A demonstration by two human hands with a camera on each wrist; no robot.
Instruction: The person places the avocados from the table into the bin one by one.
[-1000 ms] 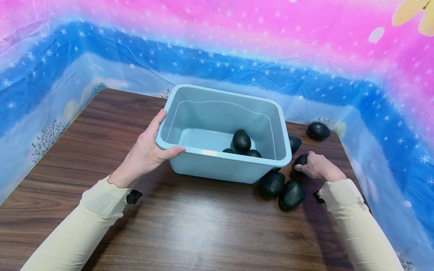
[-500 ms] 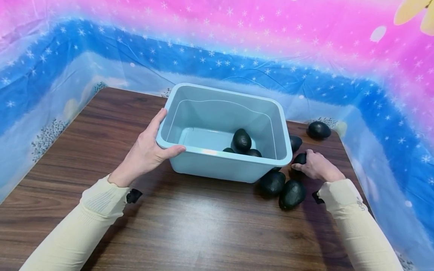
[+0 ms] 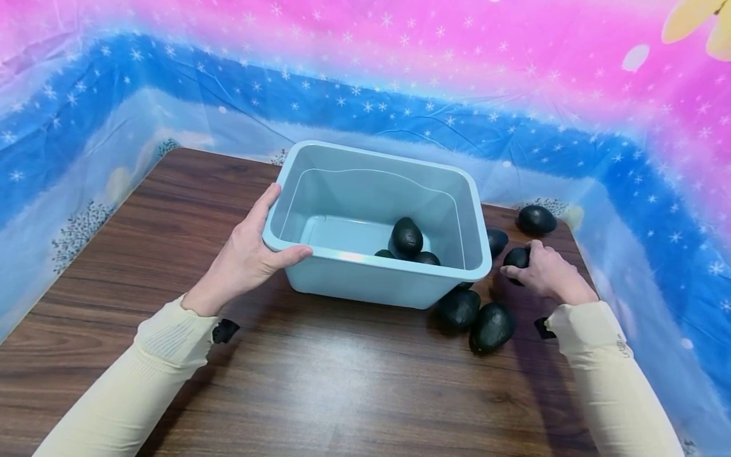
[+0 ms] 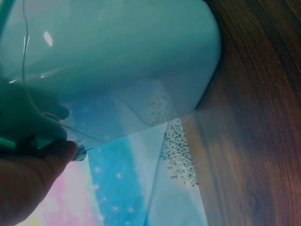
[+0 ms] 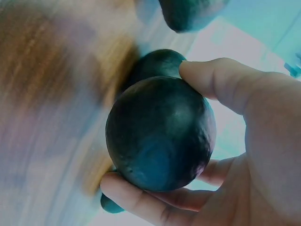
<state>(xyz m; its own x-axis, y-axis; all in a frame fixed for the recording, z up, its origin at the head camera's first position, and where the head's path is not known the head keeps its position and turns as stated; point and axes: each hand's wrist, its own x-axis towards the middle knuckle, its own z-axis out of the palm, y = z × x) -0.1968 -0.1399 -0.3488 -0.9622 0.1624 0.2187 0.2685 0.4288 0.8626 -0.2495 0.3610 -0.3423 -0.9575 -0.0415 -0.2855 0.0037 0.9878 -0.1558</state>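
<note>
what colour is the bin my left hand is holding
The bin, held by the left hand, is pale blue-grey; it shows best in the head view.

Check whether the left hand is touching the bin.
Touching. The head view shows the left hand gripping the bin at its near left corner, thumb over the rim.

This looks like a small staged booth: 1 dark wood-grain table (image 3: 342,406), enclosed on 3 sides by a printed cloth backdrop (image 3: 228,95). The print runs from pink across the top of the frame to a blue band with white snowflakes, then pale near the tabletop, with tree prints at middle left. Creases and softly rounded corners mark it as loose hanging fabric. Whether the booth stands in a home, a lab or an office cannot be told.
</note>
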